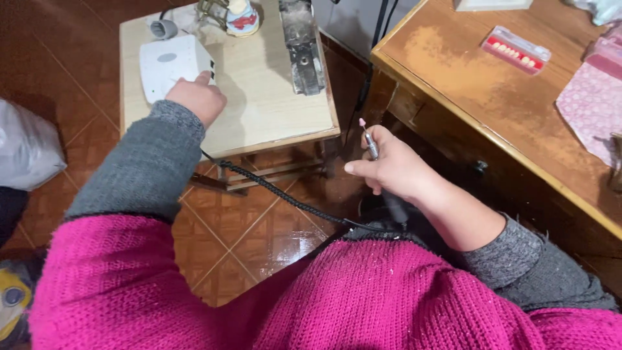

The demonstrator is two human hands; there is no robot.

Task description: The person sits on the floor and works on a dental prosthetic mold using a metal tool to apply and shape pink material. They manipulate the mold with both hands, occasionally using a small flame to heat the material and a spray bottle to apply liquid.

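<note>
My right hand [395,170] is closed in a full fist around a slim rotary handpiece [372,146], held over the tiled floor [259,240] in the gap between the small pale table [272,104] and the brown desk [466,84]. Its long axis runs nearly upright and leans a little away from me, so the small pink tip points up toward the far edge of the view while the body disappears down into my palm. A black coiled cord [272,191] leaves the bottom of the grip and trails left toward the pale table. There my left hand [197,98] is mostly curled, one finger stretched out and touching the near right corner of a white control box [170,65]; it grips nothing. That box lies well to the left of the handpiece, so my left hand is the nearer by far. The box is a rounded, low, white plastic casing with a grey oval on top
</note>
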